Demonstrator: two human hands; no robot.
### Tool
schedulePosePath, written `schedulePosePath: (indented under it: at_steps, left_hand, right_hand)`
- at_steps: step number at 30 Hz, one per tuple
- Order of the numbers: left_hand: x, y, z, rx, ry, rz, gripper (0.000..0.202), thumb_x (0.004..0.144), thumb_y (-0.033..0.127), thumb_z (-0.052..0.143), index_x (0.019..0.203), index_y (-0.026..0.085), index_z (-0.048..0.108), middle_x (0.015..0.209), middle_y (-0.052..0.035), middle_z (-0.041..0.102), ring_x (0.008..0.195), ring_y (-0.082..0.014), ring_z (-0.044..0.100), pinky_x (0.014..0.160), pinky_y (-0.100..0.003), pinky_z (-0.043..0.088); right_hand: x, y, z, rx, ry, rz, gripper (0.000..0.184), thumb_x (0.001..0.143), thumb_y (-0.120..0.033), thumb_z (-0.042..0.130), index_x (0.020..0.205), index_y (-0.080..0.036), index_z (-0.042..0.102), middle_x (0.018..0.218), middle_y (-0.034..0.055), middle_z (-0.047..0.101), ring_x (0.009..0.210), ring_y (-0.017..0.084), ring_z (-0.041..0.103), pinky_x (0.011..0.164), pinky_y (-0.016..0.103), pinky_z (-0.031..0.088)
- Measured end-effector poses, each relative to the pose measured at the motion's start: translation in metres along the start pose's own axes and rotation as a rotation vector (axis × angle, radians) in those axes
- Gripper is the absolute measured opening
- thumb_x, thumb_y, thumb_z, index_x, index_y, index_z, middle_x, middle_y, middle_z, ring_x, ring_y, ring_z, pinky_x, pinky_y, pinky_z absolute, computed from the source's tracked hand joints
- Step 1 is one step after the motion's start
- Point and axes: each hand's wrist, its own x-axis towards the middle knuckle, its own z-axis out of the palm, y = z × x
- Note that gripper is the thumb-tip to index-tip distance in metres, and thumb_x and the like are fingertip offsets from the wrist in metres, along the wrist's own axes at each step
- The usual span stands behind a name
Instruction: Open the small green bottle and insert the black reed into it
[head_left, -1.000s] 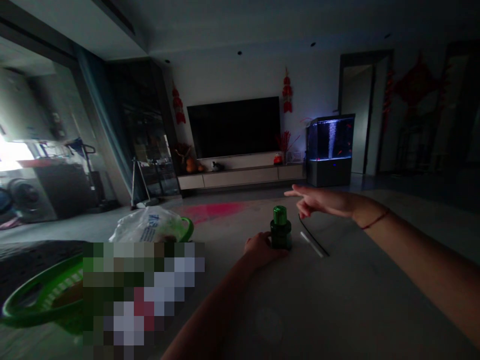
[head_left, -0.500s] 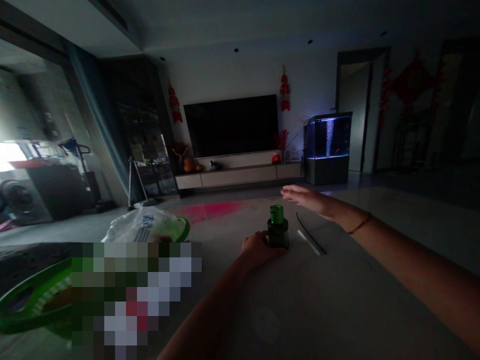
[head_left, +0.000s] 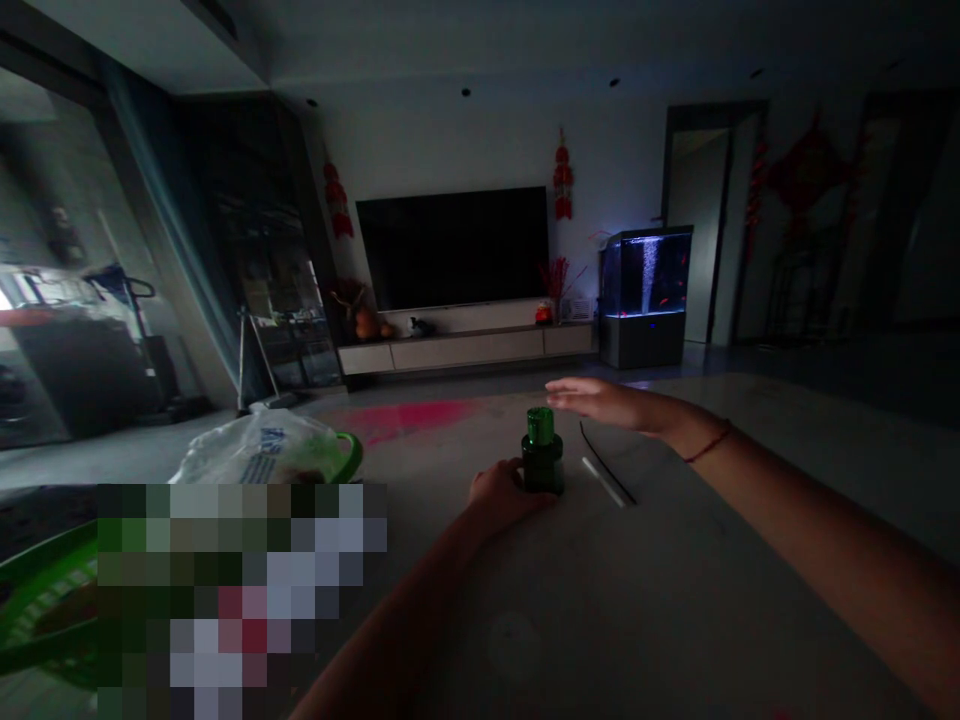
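Observation:
A dark green glass bottle (head_left: 541, 468) with a lighter green cap (head_left: 540, 426) stands upright on the pale tabletop (head_left: 600, 600). My left hand (head_left: 499, 490) is wrapped round its lower part from the left, the thumb along the near side. With fingers stretched out flat, my right hand (head_left: 600, 402) hovers at the top of the cap; whether the fingertips touch it I cannot tell. To the right of the bottle lie a white stick-like piece (head_left: 604, 482) and a thin black strip (head_left: 606, 460), side by side.
At the left is a green plastic basket (head_left: 45, 600), partly blurred out, beside a clear plastic bag (head_left: 255, 445) with blue print. A pink-red patch (head_left: 412, 415) shows on the far tabletop. Beyond stand a low cabinet (head_left: 465, 345), a television (head_left: 457, 248) and a lit fish tank (head_left: 649, 280).
The view has turned slightly to the right. My right hand has come a little lower and closer to the bottle's cap. My left hand keeps its hold on the bottle.

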Motion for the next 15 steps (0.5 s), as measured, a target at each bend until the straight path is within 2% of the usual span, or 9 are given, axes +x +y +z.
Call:
schedulePosePath:
  at_steps: [2,4,6,8,11,15]
  left_hand:
    - [0.0,0.0,0.0,0.001,0.009,0.011,0.073,0.047,0.063,0.062,0.107,0.023,0.054,0.087,-0.0025,0.063,0.082,-0.0234,0.059,0.069,-0.031,0.042]
    - [0.001,-0.001,0.001,0.007,0.024,0.014,0.071,0.046,0.064,0.062,0.104,0.022,0.054,0.086,-0.0024,0.063,0.081,-0.0234,0.059,0.068,-0.031,0.042]
    - [0.002,-0.002,0.003,0.013,0.038,0.011,0.07,0.045,0.065,0.062,0.099,0.022,0.055,0.084,-0.0023,0.063,0.079,-0.0236,0.058,0.067,-0.032,0.041]
    - [0.003,-0.003,0.004,0.014,0.048,0.019,0.068,0.044,0.066,0.062,0.096,0.021,0.055,0.082,-0.0023,0.062,0.078,-0.0235,0.058,0.066,-0.032,0.041]
    - [0.003,-0.005,0.006,0.008,0.051,0.031,0.066,0.044,0.066,0.062,0.091,0.021,0.054,0.082,-0.003,0.062,0.078,-0.0236,0.058,0.064,-0.03,0.041]
    - [0.003,-0.007,0.004,-0.018,0.004,-0.007,0.064,0.042,0.069,0.06,0.084,0.021,0.054,0.08,-0.0033,0.062,0.077,-0.0234,0.058,0.058,-0.028,0.04]
  right_hand:
    - [-0.003,0.001,0.001,0.035,-0.048,0.032,0.06,0.076,-0.044,0.052,0.126,-0.015,0.036,0.121,0.0122,0.05,0.106,0.02,0.049,0.09,0.032,0.038]
    - [-0.006,0.001,-0.004,0.088,-0.133,0.068,0.061,0.078,-0.045,0.048,0.128,-0.015,0.031,0.108,0.0121,0.058,0.095,0.019,0.056,0.084,0.032,0.042]
    - [-0.008,0.0,-0.015,0.117,-0.161,0.074,0.051,0.082,-0.043,0.042,0.124,-0.015,0.037,0.091,0.0099,0.065,0.081,0.017,0.06,0.074,0.031,0.046]
    - [-0.006,0.004,-0.027,0.072,-0.083,0.085,0.041,0.083,-0.042,0.04,0.113,-0.014,0.047,0.079,0.0079,0.066,0.07,0.015,0.061,0.064,0.027,0.047]
    - [0.001,0.019,-0.035,-0.105,0.012,0.181,0.033,0.079,-0.042,0.047,0.096,-0.014,0.055,0.072,0.0067,0.064,0.062,0.013,0.059,0.053,0.024,0.044]
    - [0.01,0.049,-0.023,-0.35,-0.112,0.36,0.036,0.066,-0.045,0.061,0.085,-0.014,0.057,0.063,0.0046,0.061,0.051,0.014,0.055,0.044,0.025,0.041]
